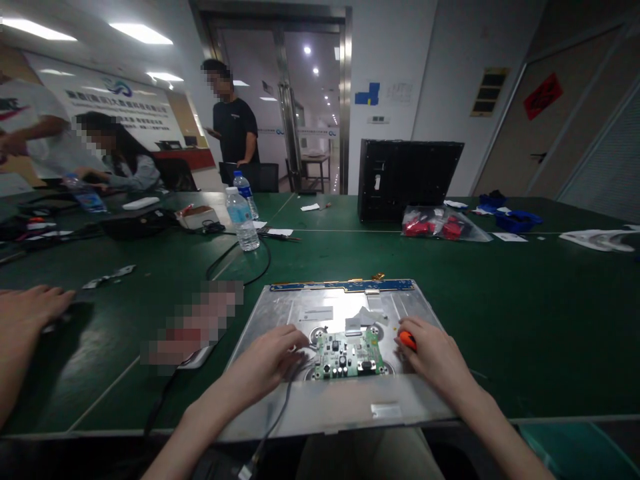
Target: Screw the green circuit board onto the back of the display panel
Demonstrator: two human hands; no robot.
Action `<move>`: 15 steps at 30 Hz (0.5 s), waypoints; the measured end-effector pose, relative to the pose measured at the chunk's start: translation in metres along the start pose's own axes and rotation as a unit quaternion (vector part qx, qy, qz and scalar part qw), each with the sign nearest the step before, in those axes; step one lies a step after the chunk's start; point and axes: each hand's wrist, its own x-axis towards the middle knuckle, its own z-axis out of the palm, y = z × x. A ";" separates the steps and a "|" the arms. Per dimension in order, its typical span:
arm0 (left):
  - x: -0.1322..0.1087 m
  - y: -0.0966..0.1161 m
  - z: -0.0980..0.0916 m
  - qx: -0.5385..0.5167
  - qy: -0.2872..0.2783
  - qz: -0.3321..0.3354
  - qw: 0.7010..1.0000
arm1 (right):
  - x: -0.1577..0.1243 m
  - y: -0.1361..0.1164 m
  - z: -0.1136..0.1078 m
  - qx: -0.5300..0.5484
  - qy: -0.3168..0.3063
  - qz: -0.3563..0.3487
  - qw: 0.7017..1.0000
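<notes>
A flat display panel [280, 313] lies back side up at the table's near edge, its lower edge toward me. Across its far edge runs a narrow blue circuit strip [340, 285]. On its metal back sits a green circuit board [345, 353]. My left hand [280, 353] is at the board's left side, fingers curled and closed on a thin dark cable [286, 403] that trails down over the near edge. My right hand [430, 350], to the right of the board, is closed around an orange handle [407, 340], like a screwdriver's; its tip is hidden.
A co-worker's hand [37, 307] rests at far left. Left of the panel lies a blurred-out flat object [200, 327]. Beyond stand water bottles [243, 220], a black monitor-like case [407, 180] and a plastic bag with red pieces [440, 225]. Blue trays [517, 220] sit farther right.
</notes>
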 end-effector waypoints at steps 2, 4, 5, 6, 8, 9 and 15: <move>0.003 0.000 -0.001 -0.014 -0.013 0.002 1.000 | 0.015 0.011 -0.004 0.016 -0.001 -0.042 0.999; 0.005 -0.001 -0.001 -0.026 -0.021 0.000 0.999 | 0.029 0.018 -0.005 0.038 -0.009 -0.089 0.995; 0.006 -0.002 0.000 -0.031 -0.024 -0.001 0.999 | 0.034 0.020 -0.005 0.046 -0.014 -0.110 0.993; 0.007 -0.003 0.000 -0.037 -0.027 -0.001 0.999 | 0.038 0.020 -0.004 0.051 -0.019 -0.127 0.990; 0.007 -0.006 0.003 -0.043 -0.026 0.004 0.999 | 0.044 0.019 -0.001 0.054 -0.029 -0.149 0.987; 0.007 -0.008 0.004 -0.042 -0.025 0.008 0.999 | 0.045 0.018 0.001 0.053 -0.033 -0.153 0.986; 0.006 -0.013 0.005 -0.031 -0.014 0.012 0.999 | 0.050 0.019 0.009 0.061 -0.025 -0.144 0.987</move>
